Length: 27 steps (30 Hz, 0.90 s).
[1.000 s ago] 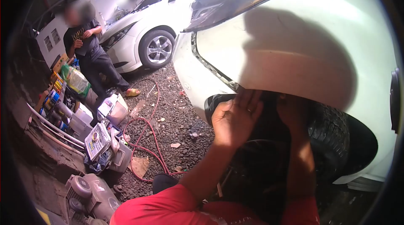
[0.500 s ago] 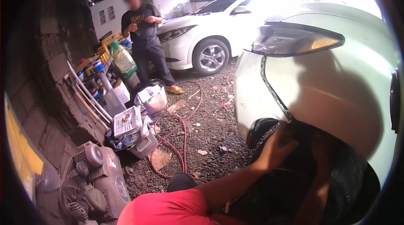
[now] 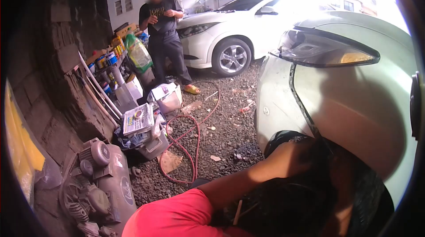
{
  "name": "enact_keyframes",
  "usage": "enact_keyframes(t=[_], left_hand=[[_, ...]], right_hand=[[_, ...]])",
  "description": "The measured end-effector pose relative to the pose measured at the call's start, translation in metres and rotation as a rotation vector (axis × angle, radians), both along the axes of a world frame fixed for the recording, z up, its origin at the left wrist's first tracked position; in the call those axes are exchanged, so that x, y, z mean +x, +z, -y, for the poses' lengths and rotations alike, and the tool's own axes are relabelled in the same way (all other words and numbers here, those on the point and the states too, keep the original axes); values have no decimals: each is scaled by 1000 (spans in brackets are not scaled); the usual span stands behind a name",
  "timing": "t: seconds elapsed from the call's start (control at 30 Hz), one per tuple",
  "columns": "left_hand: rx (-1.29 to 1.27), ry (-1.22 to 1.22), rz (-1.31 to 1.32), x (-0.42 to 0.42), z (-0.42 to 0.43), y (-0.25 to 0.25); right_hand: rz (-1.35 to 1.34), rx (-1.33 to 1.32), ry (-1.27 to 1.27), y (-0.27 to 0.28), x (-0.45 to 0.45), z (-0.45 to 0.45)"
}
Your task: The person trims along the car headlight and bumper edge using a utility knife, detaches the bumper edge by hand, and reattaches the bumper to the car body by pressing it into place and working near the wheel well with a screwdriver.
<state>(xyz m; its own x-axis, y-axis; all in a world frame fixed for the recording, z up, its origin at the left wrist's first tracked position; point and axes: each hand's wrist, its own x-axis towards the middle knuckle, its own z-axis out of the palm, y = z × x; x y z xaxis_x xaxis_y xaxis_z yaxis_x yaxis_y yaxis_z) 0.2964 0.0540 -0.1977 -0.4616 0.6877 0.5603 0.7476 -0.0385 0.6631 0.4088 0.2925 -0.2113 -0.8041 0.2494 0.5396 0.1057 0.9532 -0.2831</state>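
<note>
At right stands a white car, its fender (image 3: 358, 99) above a dark wheel arch and its bumper (image 3: 283, 108) parted from it by a dark seam. From a red sleeve, my left arm stretches to the arch, and my left hand (image 3: 303, 155) is up at its edge by the seam's lower end. Shadow hides those fingers. My right hand (image 3: 341, 161) is also raised inside the arch, close to the tire (image 3: 369, 192). Its fingers are lost in the dark, so I cannot tell what either hand holds. The headlight (image 3: 330, 51) sits above them.
A person (image 3: 164, 37) stands by another white car (image 3: 221, 37), handling something small. A red hose (image 3: 198, 148) loops over the gravel (image 3: 230, 135). Along the left wall are an air compressor (image 3: 110, 188), a bin topped with newspapers (image 3: 138, 119), and shelved cans (image 3: 106, 60).
My left hand has gone deeper into the wheel arch, and its fingers have passed out of sight. The whole view has shifted slightly, with the cars now further right.
</note>
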Motion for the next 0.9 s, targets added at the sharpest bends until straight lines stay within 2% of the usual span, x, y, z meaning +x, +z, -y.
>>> enact_keyframes(t=[0.03, 0.1, 0.17, 0.23, 0.27, 0.3, 0.43, 0.67, 0.73, 0.8, 0.83, 0.9], left_hand=[[2, 1, 3, -2, 0, -1], [-99, 12, -72, -7, 0, -5], [-10, 11, -116, -12, -10, -18], [75, 15, -162, -15, -15, -24], [45, -18, -65, -15, -17, -23], [15, -53, 36, -15, -20, -24], [-9, -66, -55, -27, -46, -47], [21, -12, -60, -37, -58, -64], [-3, -1, -53, -32, -57, -58], [58, 142, -62, -19, -46, -37], [67, 139, -62, -19, -43, -35], [163, 289, -360, -23, -40, -30]], right_hand=[[142, -24, 9, 9, 5, 5], [147, -89, 37, 18, 8, 10], [153, -150, 70, 21, 4, 12], [-1, 70, 119, 19, 1, 12], [0, 72, 122, 29, -1, 23], [-12, 101, 233, 46, -1, 39], [-7, 149, 386, 61, -8, 60], [28, 284, 295, 48, -18, 43], [40, 345, 234, 33, -22, 29], [48, 423, 171, 16, -29, 7], [57, 468, 141, 4, -27, -4], [72, 529, 89, -9, -27, -21]])
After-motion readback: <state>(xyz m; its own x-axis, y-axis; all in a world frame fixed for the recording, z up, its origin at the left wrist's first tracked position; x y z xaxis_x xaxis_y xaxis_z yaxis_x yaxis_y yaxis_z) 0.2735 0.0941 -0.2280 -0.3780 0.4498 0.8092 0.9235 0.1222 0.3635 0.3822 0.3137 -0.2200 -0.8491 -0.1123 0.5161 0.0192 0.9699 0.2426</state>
